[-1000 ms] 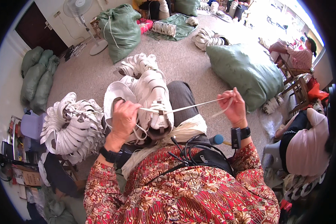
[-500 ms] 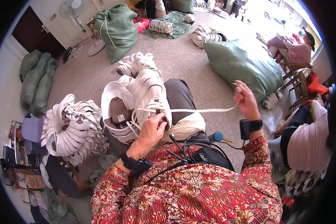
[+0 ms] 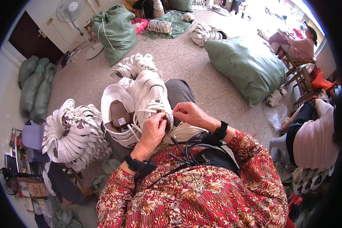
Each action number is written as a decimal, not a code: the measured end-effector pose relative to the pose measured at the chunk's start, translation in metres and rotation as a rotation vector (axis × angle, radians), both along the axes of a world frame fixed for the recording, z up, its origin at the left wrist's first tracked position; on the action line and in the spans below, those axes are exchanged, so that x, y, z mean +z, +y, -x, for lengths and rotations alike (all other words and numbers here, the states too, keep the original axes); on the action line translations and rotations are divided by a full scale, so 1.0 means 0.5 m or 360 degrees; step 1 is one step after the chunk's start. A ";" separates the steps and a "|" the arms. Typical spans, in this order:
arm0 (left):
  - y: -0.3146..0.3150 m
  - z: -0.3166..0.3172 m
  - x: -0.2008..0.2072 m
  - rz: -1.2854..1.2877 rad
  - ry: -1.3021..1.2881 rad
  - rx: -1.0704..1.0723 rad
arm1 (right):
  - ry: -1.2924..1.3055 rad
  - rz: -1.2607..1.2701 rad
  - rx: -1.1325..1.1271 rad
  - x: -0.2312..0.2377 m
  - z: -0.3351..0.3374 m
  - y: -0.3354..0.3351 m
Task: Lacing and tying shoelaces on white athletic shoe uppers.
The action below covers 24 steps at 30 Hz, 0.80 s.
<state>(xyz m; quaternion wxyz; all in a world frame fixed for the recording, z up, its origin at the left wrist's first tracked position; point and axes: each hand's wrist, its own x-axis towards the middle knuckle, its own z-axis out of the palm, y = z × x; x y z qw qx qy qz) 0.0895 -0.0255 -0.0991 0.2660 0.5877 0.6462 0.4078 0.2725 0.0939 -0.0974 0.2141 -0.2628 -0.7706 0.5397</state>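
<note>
On my lap lies a row of white shoe uppers nested together, the nearest shoe upper (image 3: 152, 91) with its opening toward me. My left hand (image 3: 154, 127) pinches the edge of that opening beside the laced eyelets. Close by on the right, my right hand (image 3: 192, 114) has its fingertips together on a white shoelace (image 3: 170, 113) at the shoe's collar. Another white shoe upper (image 3: 117, 112) with a brown lining rests to the left. A bundle of loose pale laces (image 3: 186, 132) lies across my lap under my right hand.
A large pile of nested white uppers (image 3: 74, 133) stands at my left. Green sacks (image 3: 247, 66) lie on the floor ahead and to the right. A standing fan (image 3: 70, 15) is at the far left. Other people (image 3: 315, 133) sit on the right.
My right hand has come in from far out on the right, where it held the lace stretched, to the shoe's collar. My left hand stays at the shoe opening.
</note>
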 end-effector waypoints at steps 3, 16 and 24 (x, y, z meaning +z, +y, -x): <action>0.002 0.007 -0.012 -0.0166 0.0157 -0.0073 | 0.0027 -0.0060 -0.0040 -0.003 0.013 -0.005; 0.014 0.010 -0.017 -0.0233 0.0178 -0.0029 | 0.0168 -0.0761 -0.0222 0.002 0.039 -0.003; 0.012 0.006 -0.006 -0.0079 0.0028 0.0014 | 0.0095 -0.0725 0.0047 0.010 0.026 -0.041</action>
